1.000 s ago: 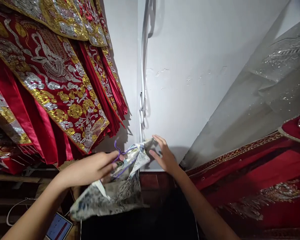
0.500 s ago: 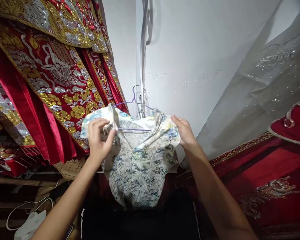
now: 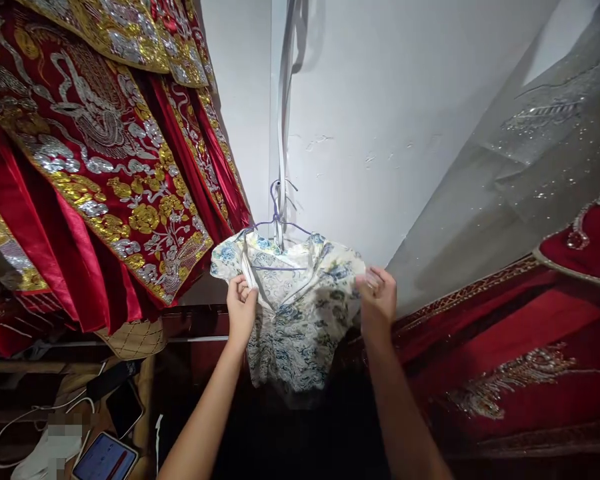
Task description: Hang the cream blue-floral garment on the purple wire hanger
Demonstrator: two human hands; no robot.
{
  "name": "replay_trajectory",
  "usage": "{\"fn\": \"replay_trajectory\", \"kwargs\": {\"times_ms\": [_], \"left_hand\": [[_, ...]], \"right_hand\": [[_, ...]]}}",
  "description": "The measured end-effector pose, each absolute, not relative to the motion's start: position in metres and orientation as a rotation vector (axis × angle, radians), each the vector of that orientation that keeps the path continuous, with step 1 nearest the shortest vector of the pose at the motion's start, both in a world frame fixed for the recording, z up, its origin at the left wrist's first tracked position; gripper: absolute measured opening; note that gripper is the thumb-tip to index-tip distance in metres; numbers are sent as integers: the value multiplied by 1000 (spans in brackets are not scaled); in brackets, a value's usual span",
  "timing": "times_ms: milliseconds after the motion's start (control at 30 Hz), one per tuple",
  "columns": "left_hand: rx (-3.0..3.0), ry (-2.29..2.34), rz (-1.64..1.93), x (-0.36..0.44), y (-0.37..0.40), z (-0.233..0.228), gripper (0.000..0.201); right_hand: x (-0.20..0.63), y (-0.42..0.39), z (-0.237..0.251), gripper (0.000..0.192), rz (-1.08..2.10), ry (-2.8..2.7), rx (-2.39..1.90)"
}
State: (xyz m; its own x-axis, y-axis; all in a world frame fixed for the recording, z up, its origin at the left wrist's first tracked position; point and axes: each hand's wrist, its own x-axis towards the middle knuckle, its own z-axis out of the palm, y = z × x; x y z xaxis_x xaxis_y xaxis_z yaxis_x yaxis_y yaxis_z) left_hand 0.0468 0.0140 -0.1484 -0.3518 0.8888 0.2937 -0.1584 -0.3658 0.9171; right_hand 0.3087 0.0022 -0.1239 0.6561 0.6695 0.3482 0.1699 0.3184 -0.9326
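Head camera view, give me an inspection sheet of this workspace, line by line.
Surface: low wooden shelf at lower left, dim.
Job's things: small floral top on a purple wire hanger, held up against the white wall.
Clutter: phone and lit tablet at lower left.
Grippers: left hand pinches the top's left shoulder; right hand grips its right sleeve.
Cables: white cable looped at lower left; strips run down the wall corner.
Surroundings: red embroidered robes hang on the left; red garment and grey sheer cover on the right.
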Motion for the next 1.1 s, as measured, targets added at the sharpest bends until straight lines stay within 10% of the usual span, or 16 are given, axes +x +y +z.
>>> {"fn": "replay_trajectory", "kwargs": {"times_ms": [100, 300, 1100], "left_hand": [[988, 995, 1746, 51, 2, -155, 31], [952, 918, 1589, 48, -33, -143, 26], [1468, 1099, 1299, 87, -53, -217, 17]], "right_hand": [[278, -12, -169, 56, 239, -777, -1386], [194, -3, -200, 48, 1089, -1268, -1261], [215, -45, -220, 49, 1371, -1199, -1167]]}}
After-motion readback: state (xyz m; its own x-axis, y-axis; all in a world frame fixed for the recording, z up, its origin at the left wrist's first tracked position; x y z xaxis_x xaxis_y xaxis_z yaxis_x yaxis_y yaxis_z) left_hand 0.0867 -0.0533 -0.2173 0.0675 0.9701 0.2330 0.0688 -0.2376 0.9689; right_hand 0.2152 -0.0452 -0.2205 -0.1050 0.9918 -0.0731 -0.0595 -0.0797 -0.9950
